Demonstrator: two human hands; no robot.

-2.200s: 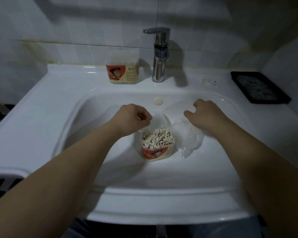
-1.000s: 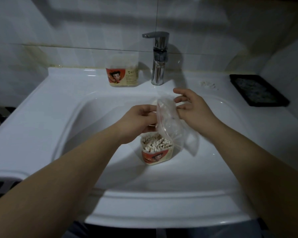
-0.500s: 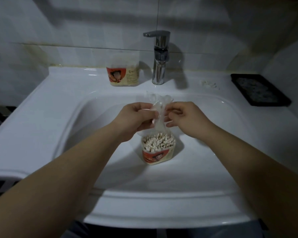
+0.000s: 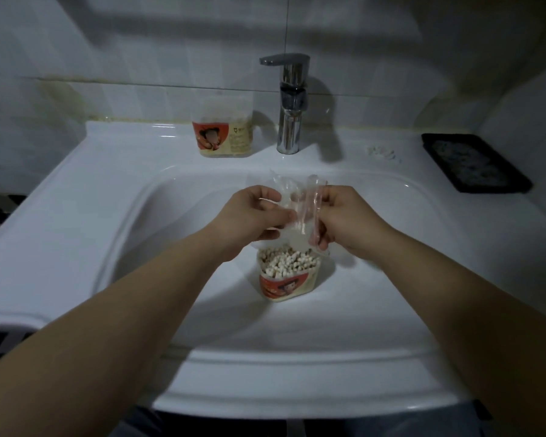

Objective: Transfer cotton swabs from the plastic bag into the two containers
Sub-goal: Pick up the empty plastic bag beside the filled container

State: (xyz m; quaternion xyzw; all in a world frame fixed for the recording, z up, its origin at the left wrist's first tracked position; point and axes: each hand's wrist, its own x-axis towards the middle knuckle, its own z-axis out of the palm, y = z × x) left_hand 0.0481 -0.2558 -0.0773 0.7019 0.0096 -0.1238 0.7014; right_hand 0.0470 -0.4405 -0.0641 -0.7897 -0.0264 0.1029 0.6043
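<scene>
One container (image 4: 289, 283) full of swabs (image 4: 286, 261); left hand (image 4: 252, 216), right hand (image 4: 347, 222) pinch plastic bag (image 4: 300, 207).

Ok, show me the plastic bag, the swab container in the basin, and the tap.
plastic bag (image 4: 306, 209): head view, the crumpled clear film at its middle.
swab container (image 4: 281, 287): head view, its red label.
tap (image 4: 292, 127): head view, the chrome upright body.

near container (image 4: 289, 280) — back rim partly hidden by plastic bag (image 4: 300, 212) | far container (image 4: 224, 134) label print unreadable | tray (image 4: 495, 188) contents blurred
</scene>
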